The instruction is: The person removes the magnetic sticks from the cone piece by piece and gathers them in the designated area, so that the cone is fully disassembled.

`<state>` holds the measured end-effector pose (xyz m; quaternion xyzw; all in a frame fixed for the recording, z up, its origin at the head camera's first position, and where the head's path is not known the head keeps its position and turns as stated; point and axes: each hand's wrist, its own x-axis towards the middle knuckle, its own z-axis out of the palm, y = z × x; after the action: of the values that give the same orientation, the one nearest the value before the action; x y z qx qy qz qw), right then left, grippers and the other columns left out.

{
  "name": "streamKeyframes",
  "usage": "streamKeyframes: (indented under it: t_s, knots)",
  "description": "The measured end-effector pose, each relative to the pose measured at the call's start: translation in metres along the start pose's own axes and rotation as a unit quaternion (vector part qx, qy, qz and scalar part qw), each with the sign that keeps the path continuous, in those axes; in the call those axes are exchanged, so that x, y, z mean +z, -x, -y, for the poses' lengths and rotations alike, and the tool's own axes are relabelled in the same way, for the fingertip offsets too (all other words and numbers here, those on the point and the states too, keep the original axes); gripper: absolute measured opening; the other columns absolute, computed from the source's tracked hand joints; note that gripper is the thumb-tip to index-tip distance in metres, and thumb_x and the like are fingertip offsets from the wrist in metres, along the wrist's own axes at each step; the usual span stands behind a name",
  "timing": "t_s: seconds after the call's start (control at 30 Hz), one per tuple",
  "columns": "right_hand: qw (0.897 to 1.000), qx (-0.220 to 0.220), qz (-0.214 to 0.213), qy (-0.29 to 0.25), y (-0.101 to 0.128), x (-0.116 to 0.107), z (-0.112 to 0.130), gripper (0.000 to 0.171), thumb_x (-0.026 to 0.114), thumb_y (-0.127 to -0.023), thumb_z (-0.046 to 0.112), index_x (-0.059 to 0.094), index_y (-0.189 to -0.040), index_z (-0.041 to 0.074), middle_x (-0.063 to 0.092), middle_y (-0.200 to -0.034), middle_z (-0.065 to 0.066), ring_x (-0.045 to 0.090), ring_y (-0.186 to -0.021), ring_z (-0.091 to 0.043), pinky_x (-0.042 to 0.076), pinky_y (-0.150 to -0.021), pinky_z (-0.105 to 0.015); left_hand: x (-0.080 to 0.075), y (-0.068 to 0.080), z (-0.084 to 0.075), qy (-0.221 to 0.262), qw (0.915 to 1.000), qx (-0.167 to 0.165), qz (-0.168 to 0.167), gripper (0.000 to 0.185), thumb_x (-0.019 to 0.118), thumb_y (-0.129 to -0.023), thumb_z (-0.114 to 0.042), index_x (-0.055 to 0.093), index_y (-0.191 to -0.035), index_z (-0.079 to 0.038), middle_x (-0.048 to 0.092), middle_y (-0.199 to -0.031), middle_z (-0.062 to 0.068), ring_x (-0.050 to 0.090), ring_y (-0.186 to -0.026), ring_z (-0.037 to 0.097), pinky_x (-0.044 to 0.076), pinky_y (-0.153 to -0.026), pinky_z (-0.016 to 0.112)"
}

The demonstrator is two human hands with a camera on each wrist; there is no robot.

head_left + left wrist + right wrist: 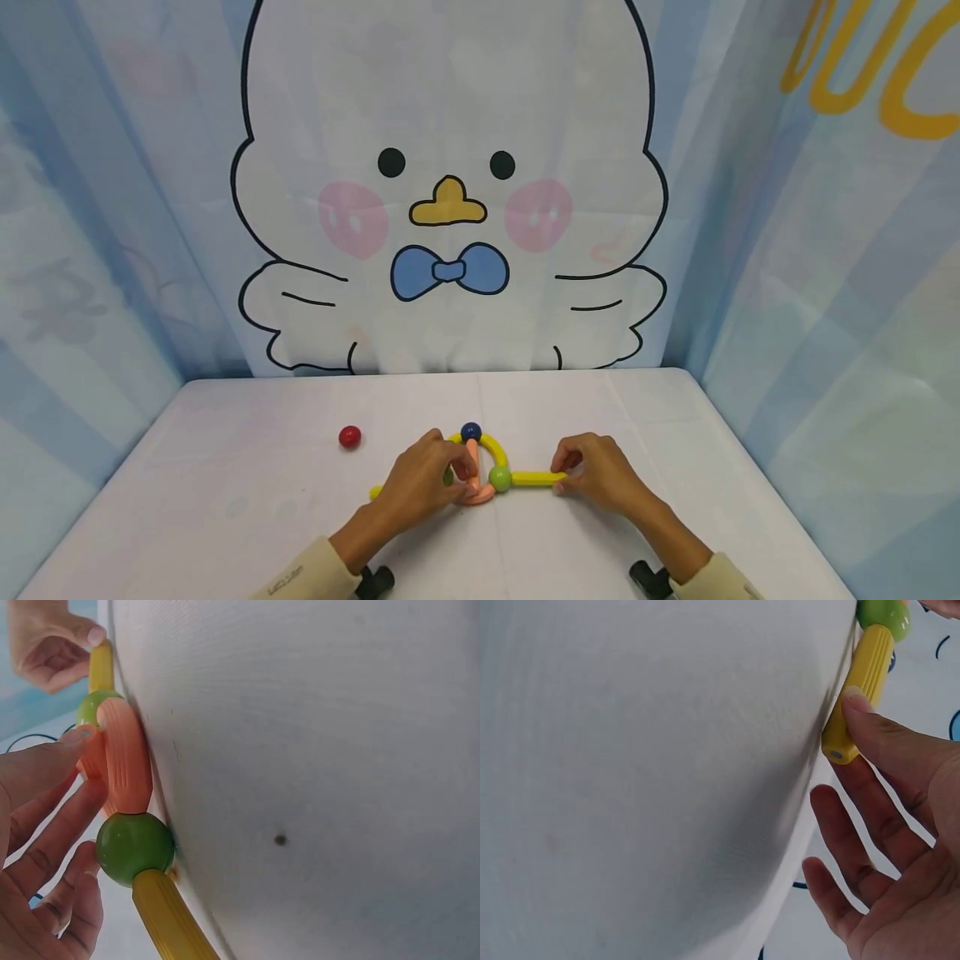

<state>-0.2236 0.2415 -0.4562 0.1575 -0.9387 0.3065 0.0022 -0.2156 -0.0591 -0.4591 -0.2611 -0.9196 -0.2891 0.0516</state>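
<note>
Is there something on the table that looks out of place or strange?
Only the red ball: it lies alone on the white table, apart from the joined sticks and balls that the left hand and right hand hold. Nothing looks broken or spilled.

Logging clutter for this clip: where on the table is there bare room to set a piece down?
Bare cloth spans the table's left front below the red ball, plus the right side beyond the right hand. The middle is crowded: both hands and the rod-and-ball chain.
</note>
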Motion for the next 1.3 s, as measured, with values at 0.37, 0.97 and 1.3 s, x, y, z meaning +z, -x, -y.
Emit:
streamKeyframes:
  t_s: [0.37,0.97,1.3]
  knots:
    - [0.999,0.027,-0.015,0.035,-0.002,0.006,0.011,0.028,0.098,-0.074,0.013,0.078,-0.089,0.025,0.073,-0.088,0.016,0.062,-0.091,-0.009,0.053,-0.090,-0.036,-0.017,0.013,0.013,-0.033,0.9991,-0.007,-0.026,0.032,0.094,-0.081,-0.026,0.077,-0.108,-0.022,0.070,-0.099,-0.008,0.052,-0.094,0.008,0.052,-0.080,0.025]
    - [0.997,-0.060,-0.024,-0.051,-0.022,0.039,0.056,0.034,0.096,-0.077,0.021,0.080,-0.106,0.018,0.078,-0.104,0.006,0.066,-0.098,-0.014,0.058,-0.091,-0.046,-0.035,0.032,0.043,-0.048,0.9937,-0.090,0.047,0.026,0.093,-0.082,-0.018,0.076,-0.102,-0.023,0.065,-0.087,-0.011,0.056,-0.082,0.009,0.053,-0.076,0.025]
    - [0.991,-0.108,0.005,-0.078,-0.033,0.059,0.086,0.028,0.092,-0.083,0.015,0.080,-0.108,0.013,0.077,-0.102,0.001,0.067,-0.095,-0.017,0.057,-0.087,-0.033,-0.035,0.033,0.044,-0.022,0.9944,-0.073,0.072,0.027,0.093,-0.082,-0.016,0.075,-0.102,-0.023,0.064,-0.086,-0.011,0.054,-0.078,0.008,0.050,-0.073,0.024]
